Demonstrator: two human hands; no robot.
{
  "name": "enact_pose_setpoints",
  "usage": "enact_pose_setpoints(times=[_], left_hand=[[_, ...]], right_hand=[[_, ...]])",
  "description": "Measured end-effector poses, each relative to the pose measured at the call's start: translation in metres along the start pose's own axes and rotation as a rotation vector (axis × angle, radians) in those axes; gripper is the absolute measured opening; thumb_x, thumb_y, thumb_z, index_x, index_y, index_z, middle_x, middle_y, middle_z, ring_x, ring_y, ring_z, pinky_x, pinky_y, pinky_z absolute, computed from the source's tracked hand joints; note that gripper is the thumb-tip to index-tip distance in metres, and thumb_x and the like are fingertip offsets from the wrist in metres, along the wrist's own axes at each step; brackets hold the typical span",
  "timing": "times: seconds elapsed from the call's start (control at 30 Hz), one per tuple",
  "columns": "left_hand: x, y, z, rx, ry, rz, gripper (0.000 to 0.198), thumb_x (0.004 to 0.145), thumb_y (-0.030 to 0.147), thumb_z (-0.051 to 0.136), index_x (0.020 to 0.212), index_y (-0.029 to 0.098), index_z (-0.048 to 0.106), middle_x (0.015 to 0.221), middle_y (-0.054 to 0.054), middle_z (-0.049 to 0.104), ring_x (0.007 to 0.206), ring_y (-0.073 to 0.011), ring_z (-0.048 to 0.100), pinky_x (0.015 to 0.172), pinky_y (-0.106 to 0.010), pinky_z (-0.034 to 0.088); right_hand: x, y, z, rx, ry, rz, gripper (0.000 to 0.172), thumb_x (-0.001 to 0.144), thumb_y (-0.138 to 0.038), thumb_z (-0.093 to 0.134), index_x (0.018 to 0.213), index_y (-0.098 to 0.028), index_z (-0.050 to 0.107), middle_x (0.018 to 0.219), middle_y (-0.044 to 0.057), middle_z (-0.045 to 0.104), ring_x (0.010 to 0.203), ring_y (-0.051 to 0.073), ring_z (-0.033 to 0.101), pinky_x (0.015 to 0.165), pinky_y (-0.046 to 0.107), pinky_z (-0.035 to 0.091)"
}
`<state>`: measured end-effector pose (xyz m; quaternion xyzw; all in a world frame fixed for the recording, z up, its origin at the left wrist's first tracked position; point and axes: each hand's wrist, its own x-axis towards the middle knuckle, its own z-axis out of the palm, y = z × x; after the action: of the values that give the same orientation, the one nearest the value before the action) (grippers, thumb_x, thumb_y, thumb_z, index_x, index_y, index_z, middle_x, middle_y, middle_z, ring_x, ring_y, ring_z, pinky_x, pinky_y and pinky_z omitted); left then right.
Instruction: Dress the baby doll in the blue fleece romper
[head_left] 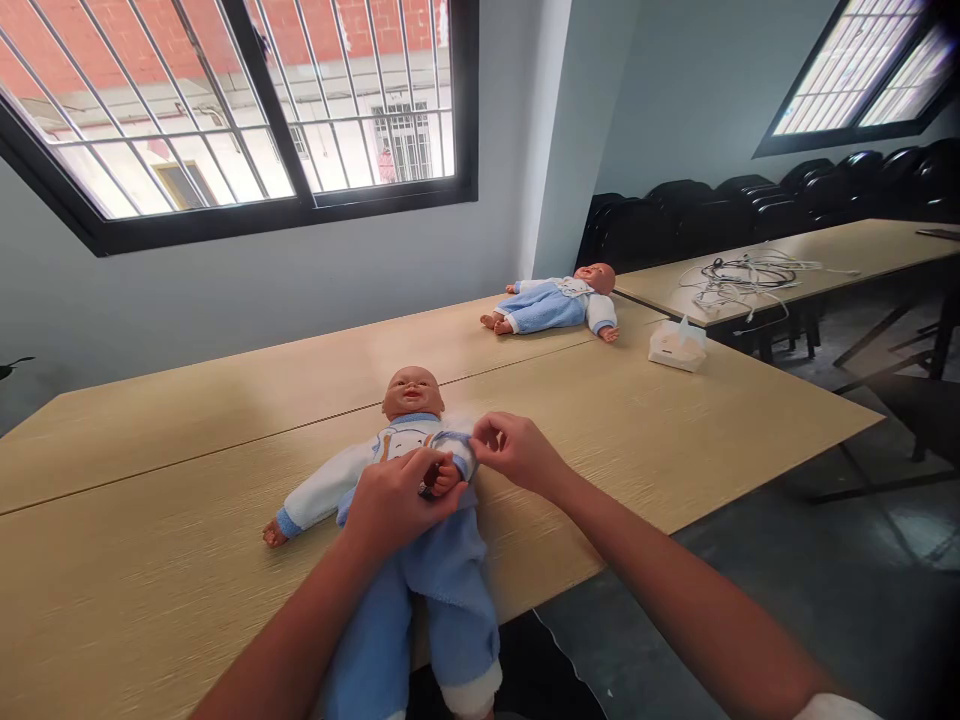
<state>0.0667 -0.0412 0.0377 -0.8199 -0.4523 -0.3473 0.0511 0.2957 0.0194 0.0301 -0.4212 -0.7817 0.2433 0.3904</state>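
On its back on the table lies a baby doll [412,392] in a white and blue top and blue trousers [450,570], its legs over the table's near edge. My left hand [401,495] closes around the doll's hand [446,477], in front of its chest. With its fingertips pinched together, my right hand [514,450] grips the doll's sleeve [459,445] near the blue cuff. The doll's other arm [322,490] stretches out to the left, its small hand on the wood. Part of the doll's chest is hidden behind my left hand.
A second doll [551,300] in similar clothes lies farther back on the table [187,470]. Right of it stands a tissue box [677,345]. Tangled cables [742,275] rest on another table, with black chairs [675,225] behind. A barred window [300,120] is ahead.
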Motion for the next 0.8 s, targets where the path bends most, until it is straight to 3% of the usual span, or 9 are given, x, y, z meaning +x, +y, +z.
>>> enact_pose_setpoints(times=[0.1,0.17,0.23,0.3,0.4,0.53,0.67,0.8], left_hand=[[-0.002,0.002,0.001,-0.045,0.017,-0.076,0.024,0.086,0.043,0.072,0.099,0.023,0.068,0.068,0.003,0.070,0.056,-0.0155,0.065,0.057,-0.028,0.046],[-0.002,0.004,0.003,-0.065,0.014,-0.117,0.024,0.085,0.043,0.072,0.097,0.023,0.067,0.068,0.003,0.070,0.055,-0.0149,0.064,0.056,-0.027,0.046],[-0.003,0.005,0.004,-0.082,0.007,-0.139,0.024,0.086,0.043,0.071,0.097,0.023,0.067,0.071,0.003,0.071,0.056,-0.0150,0.065,0.057,-0.028,0.047],[-0.003,0.006,0.005,-0.099,0.001,-0.143,0.024,0.086,0.043,0.070,0.099,0.023,0.066,0.073,0.002,0.072,0.057,-0.0154,0.066,0.057,-0.028,0.047],[-0.003,0.006,0.006,-0.106,-0.013,-0.141,0.025,0.086,0.043,0.070,0.100,0.023,0.066,0.073,0.002,0.071,0.059,-0.0165,0.067,0.057,-0.029,0.047],[-0.002,0.006,0.007,-0.122,-0.055,-0.151,0.026,0.086,0.044,0.070,0.101,0.023,0.065,0.073,0.002,0.071,0.061,-0.0172,0.068,0.059,-0.029,0.048],[-0.003,0.006,0.007,-0.116,-0.070,-0.149,0.024,0.087,0.044,0.069,0.100,0.024,0.064,0.072,0.002,0.071,0.063,-0.0180,0.068,0.058,-0.030,0.047],[-0.003,0.006,0.007,-0.104,-0.085,-0.141,0.025,0.087,0.045,0.069,0.100,0.025,0.065,0.072,0.001,0.071,0.063,-0.0191,0.068,0.058,-0.030,0.047]], right_hand=[[-0.003,0.004,0.002,-0.492,0.240,-0.246,0.018,0.098,-0.019,0.058,0.081,-0.021,0.059,0.081,0.005,0.067,0.076,0.019,0.056,0.069,0.033,0.037],[-0.007,0.008,0.005,-0.660,0.309,-0.359,0.020,0.101,-0.016,0.054,0.082,-0.022,0.058,0.083,0.007,0.069,0.080,0.020,0.056,0.069,0.034,0.036],[-0.010,0.009,0.007,-0.666,0.308,-0.432,0.020,0.101,-0.014,0.053,0.083,-0.022,0.057,0.084,0.006,0.069,0.082,0.021,0.057,0.070,0.034,0.038],[-0.013,0.007,0.009,-0.522,0.236,-0.442,0.016,0.099,-0.015,0.053,0.085,-0.022,0.057,0.088,0.007,0.068,0.086,0.021,0.058,0.073,0.034,0.042],[-0.012,-0.002,0.008,-0.120,0.127,-0.217,0.016,0.101,-0.025,0.051,0.086,-0.022,0.056,0.092,0.007,0.066,0.088,0.021,0.060,0.072,0.032,0.046],[-0.001,-0.011,-0.001,0.286,-0.004,0.225,0.024,0.098,-0.042,0.055,0.092,-0.020,0.061,0.079,0.001,0.060,0.066,0.016,0.054,0.058,0.028,0.040],[0.009,-0.014,-0.012,0.356,-0.254,0.266,0.022,0.087,-0.039,0.068,0.091,-0.017,0.066,0.075,-0.001,0.060,0.066,0.014,0.053,0.060,0.027,0.040],[0.013,-0.017,-0.017,0.100,-0.266,0.197,0.003,0.083,-0.019,0.064,0.085,-0.018,0.063,0.072,-0.002,0.061,0.065,0.014,0.054,0.060,0.025,0.040]])
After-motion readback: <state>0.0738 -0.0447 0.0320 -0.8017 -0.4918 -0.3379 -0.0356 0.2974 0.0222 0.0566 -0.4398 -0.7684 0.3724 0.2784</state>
